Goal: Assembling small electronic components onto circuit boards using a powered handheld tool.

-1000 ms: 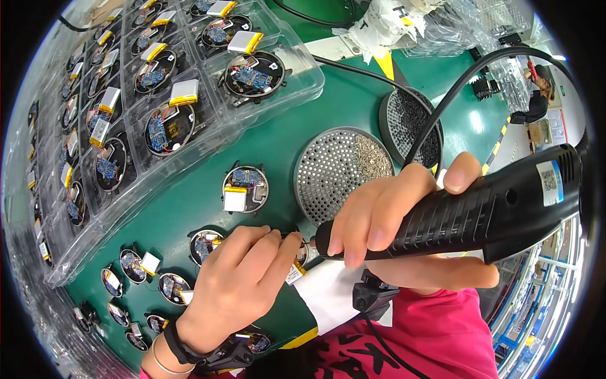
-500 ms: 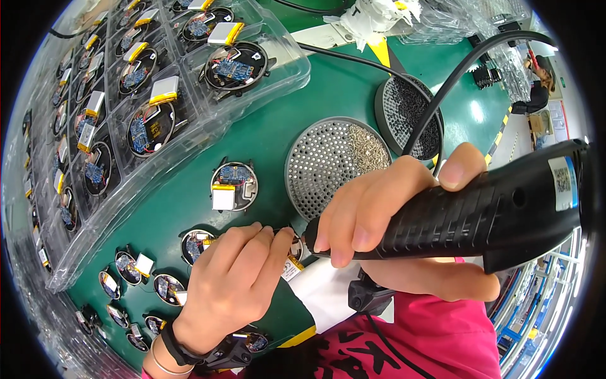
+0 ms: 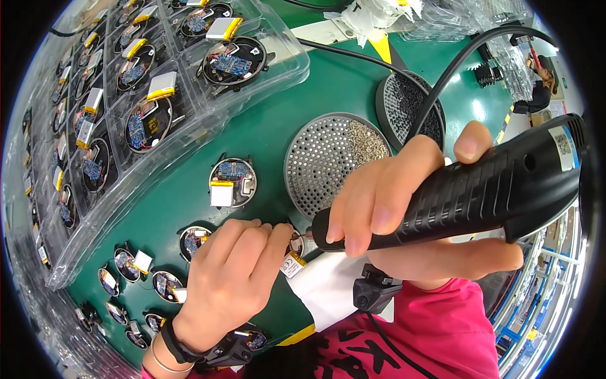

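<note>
My right hand [image 3: 394,202] is wrapped around a black electric screwdriver [image 3: 461,196] with a cable. The screwdriver's tip points left and meets a small round watch case [image 3: 297,245] beside my left fingertips. My left hand [image 3: 230,271] has its fingers curled and pressed together, holding that case against the table; most of it is hidden under the fingers. From the case a battery with a white label [image 3: 292,265] sticks out toward me. Just beyond my left hand lies another watch case [image 3: 233,180] with a blue circuit board and a white battery.
A round perforated screw tray [image 3: 322,164] holds silvery screws on its right side. Behind it a second tray [image 3: 391,107] holds black screws. Clear plastic trays [image 3: 252,107] of watch cases fill the left. More cases [image 3: 167,286] lie at lower left. A thick black cable [image 3: 454,69] arches above.
The screwdriver's rear end has swung slightly up and my right hand has shifted a little to the right. My left hand stays nearly still at the watch case.
</note>
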Tool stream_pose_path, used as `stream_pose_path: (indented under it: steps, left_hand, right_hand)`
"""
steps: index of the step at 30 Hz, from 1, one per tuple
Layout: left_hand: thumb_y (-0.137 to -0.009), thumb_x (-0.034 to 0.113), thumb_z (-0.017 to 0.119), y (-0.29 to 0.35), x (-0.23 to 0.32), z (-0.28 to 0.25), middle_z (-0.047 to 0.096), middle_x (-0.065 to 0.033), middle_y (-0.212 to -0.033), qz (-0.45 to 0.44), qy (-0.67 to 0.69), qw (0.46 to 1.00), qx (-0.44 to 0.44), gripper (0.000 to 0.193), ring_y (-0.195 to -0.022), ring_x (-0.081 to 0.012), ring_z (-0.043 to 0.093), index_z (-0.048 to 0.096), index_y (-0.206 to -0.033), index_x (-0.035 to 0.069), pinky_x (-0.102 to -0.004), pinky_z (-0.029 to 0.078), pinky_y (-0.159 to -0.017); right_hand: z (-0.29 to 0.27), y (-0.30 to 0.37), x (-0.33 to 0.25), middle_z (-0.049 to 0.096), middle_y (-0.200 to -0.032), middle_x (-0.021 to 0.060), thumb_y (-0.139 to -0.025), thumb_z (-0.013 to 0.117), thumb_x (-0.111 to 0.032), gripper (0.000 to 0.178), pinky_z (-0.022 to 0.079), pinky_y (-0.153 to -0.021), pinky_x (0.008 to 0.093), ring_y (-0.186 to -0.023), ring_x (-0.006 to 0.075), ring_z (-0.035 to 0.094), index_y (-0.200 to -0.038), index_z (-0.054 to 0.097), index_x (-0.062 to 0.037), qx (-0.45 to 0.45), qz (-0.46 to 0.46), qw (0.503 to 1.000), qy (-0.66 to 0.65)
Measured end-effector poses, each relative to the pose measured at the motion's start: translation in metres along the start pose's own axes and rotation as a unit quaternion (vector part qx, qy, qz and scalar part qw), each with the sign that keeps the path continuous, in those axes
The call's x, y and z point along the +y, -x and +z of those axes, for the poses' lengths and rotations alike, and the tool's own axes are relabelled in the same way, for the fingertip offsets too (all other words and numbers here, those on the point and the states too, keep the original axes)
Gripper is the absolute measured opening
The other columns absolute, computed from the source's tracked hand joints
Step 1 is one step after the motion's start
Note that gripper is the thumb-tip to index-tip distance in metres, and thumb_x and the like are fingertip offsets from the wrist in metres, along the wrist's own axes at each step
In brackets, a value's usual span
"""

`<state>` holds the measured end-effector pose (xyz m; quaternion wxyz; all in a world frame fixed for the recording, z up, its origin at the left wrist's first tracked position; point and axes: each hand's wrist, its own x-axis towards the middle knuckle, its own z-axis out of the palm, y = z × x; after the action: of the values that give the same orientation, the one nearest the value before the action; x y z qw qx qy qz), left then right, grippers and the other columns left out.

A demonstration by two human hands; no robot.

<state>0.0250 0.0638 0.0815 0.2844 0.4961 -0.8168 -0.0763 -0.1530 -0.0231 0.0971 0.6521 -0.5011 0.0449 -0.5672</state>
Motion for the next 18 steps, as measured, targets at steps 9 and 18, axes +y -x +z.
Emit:
stream_pose_path:
  steps: [9,18]
  left_hand:
    - [-0.07,-0.003,0.068,-0.0006,0.0005,-0.0003,0.051,-0.0073,-0.081,-0.003,-0.011,1.0,0.001,0.025,-0.075,-0.0211,0.059,0.065,-0.095,-0.002,-0.0316,0.053,-0.063]
    - [-0.072,-0.005,0.067,-0.0013,0.0004,-0.0006,0.049,-0.0068,-0.079,0.001,-0.01,1.0,0.005,0.023,-0.074,-0.0206,0.059,0.065,-0.095,-0.002,-0.0308,0.052,-0.061]
  right_hand:
    - [-0.004,0.0007,0.0059,0.056,-0.083,0.0155,-0.083,0.055,-0.071,0.08,0.055,-0.058,0.0412,-0.058,0.0262,0.062,-0.132,0.029,-0.0128,-0.009,-0.014,1.0,0.016]
    - [-0.0004,-0.0005,0.0007,0.056,-0.084,0.0153,-0.083,0.055,-0.071,0.082,0.055,-0.058,0.0413,-0.058,0.0265,0.062,-0.133,0.028,-0.0125,-0.002,-0.001,1.0,0.017]
